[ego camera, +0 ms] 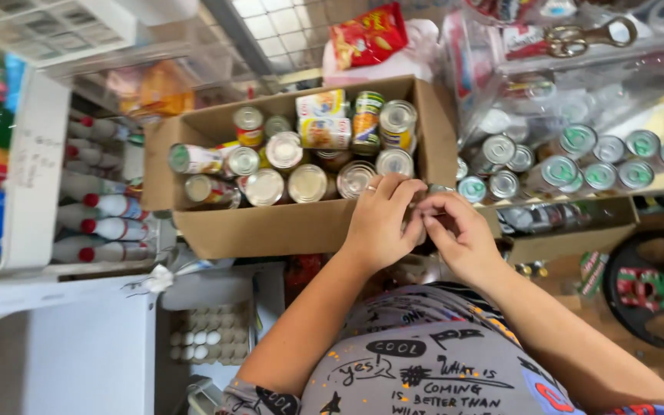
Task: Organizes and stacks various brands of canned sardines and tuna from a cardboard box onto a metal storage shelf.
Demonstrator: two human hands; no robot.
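Observation:
An open cardboard box holds several tin cans, some upright with silver lids, some lying on their sides showing yellow labels. My left hand, with a ring on one finger, rests over the box's front right corner. Beside it, my right hand has its fingers curled. The fingertips of both hands meet just past that corner. Whether anything small is pinched between them is hidden.
Cans with green lids fill a shelf to the right, under clear plastic. White bottles with red caps lie stacked on the left. A tray of eggs sits below. Behind the box are a red snack bag and scissors.

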